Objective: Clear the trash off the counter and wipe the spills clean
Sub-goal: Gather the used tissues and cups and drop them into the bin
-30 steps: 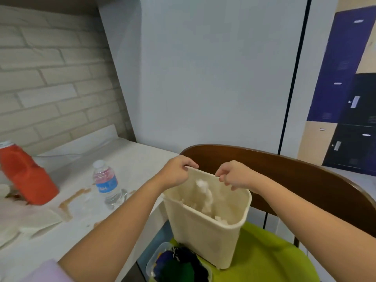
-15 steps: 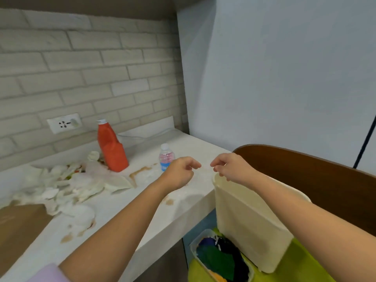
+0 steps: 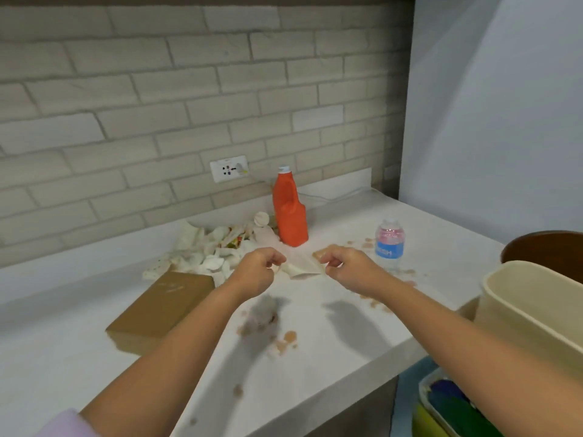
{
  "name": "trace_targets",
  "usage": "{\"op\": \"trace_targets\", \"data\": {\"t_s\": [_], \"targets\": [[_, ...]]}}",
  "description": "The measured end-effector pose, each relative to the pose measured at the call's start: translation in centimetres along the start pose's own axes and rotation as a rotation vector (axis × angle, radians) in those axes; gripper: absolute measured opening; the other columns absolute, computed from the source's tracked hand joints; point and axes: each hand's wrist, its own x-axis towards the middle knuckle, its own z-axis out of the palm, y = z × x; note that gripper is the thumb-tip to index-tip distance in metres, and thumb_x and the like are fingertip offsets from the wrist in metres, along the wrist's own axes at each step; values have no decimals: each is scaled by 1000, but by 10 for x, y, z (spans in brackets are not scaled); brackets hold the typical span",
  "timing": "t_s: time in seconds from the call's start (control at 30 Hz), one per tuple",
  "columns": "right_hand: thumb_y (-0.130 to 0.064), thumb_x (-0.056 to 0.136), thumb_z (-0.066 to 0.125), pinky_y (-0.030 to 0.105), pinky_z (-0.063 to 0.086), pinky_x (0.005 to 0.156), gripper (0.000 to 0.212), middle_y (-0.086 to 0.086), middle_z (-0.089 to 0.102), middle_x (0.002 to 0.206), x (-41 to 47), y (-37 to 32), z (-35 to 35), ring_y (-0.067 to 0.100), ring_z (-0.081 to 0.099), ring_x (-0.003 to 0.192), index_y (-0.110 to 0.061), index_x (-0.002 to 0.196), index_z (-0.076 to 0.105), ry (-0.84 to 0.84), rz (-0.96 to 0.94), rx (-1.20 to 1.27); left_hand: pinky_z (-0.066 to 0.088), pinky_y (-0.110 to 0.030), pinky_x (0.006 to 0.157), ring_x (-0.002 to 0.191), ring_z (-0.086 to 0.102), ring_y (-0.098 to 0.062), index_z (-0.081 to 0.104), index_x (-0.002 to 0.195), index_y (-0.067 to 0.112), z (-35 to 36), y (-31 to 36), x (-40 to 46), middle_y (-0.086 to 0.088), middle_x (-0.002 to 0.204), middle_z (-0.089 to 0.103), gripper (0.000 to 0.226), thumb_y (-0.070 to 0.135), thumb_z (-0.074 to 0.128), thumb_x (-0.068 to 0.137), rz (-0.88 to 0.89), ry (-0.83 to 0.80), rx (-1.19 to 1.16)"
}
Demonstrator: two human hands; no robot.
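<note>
Left hand [image 3: 257,272] and right hand [image 3: 350,269] curled (empty), above counter [image 3: 362,367], trash bin [image 3: 533,307] past edge

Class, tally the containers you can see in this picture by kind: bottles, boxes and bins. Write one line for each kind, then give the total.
Bottles: 2, the orange jug-style bottle and the small water bottle.
Boxes: 1, the brown cardboard box.
Bins: 1, the cream waste bin.
Total: 4

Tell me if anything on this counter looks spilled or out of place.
Yes. Brown spill spots dot the white counter near its front edge and around the water bottle. Crumpled tissues lie heaped left of the orange bottle.
</note>
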Motion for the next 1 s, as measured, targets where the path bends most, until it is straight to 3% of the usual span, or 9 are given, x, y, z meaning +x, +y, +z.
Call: {"op": "trace_targets", "data": {"t_s": [0.1, 0.27, 0.37, 0.5, 0.6, 0.7, 0.77, 0.9, 1.0], "targets": [[-15, 92, 52, 18, 39, 78, 28, 2, 55, 102, 13, -13, 36, 16, 53, 90, -12, 119, 58, -70, 21, -4, 36, -19, 87, 113, 52, -20, 61, 116, 8, -23, -42, 2, -8, 121, 57, 48, -15, 38, 80, -41, 8, 66], [-26, 90, 58, 21, 40, 87, 39, 5, 54, 126, 36, -26, 91, 14, 51, 100, -15, 128, 51, -191, 28, -68, 35, -22, 97, 121, 46, -22, 55, 124, 9, -33, -97, 11, -10, 131, 50, 45, -10, 42, 85, -51, -27, 149], [-28, 90, 59, 25, 37, 101, 47, 2, 44, 140, 51, -24, 123, 19, 45, 124, -16, 134, 47, -227, 39, -132, 29, -23, 103, 129, 39, -24, 49, 130, 10, -22, -114, 19, -11, 135, 43, 48, -9, 43, 86, -52, -67, 176], [-17, 91, 56, 34, 23, 114, 50, 4, 25, 154, 65, -20, 158, 27, 22, 139, -17, 139, 42, -267, -19, -281, 26, -27, 107, 133, 31, -28, 39, 136, 8, -9, -123, 32, -14, 141, 32, 51, -9, 39, 88, -38, -81, 222], [-3, 92, 47, 40, 26, 113, 57, -1, 13, 159, 72, -16, 174, 29, 18, 138, -22, 144, 34, -313, -88, -407, 27, -36, 107, 133, 29, -31, 38, 136, 11, -9, -129, 46, -14, 143, 31, 55, -5, 43, 84, -22, -27, 507], [1, 89, 45, 42, 38, 103, 63, 3, 31, 149, 79, -7, 183, 28, 30, 122, -23, 145, 29, -314, -106, -500, 22, -40, 109, 131, 33, -29, 37, 137, 18, -15, -134, 62, -10, 139, 40, 57, 2, 46, 83, -56, 12, 746], [-1, 86, 47, 41, 43, 91, 64, 4, 43, 120, 84, -4, 186, 22, 29, 101, -22, 144, 30, -270, -102, -521, 22, -44, 106, 125, 39, -29, 36, 135, 21, -18, -139, 70, -8, 132, 46, 51, 14, 50, 86, -141, -23, 805], [-2, 83, 51, 32, 37, 67, 37, 3, 31, 96, 86, -6, 186, 20, 24, 93, -7, 120, 50, -252, -106, -554, 22, -43, 98, 100, 54, -21, 52, 114, 24, -17, -149, 73, 4, 95, 58, 28, 18, 52, 86, -184, -129, 848], [-5, 87, 49, 35, 37, 75, 24, 3, 32, 94, 83, -4, 186, 19, 25, 92, -5, 110, 56, -203, -128, -526, 24, -42, 99, 96, 58, -20, 63, 95, 22, -14, -149, 73, 2, 94, 65, 24, 7, 47, 85, -103, -117, 796]]}}
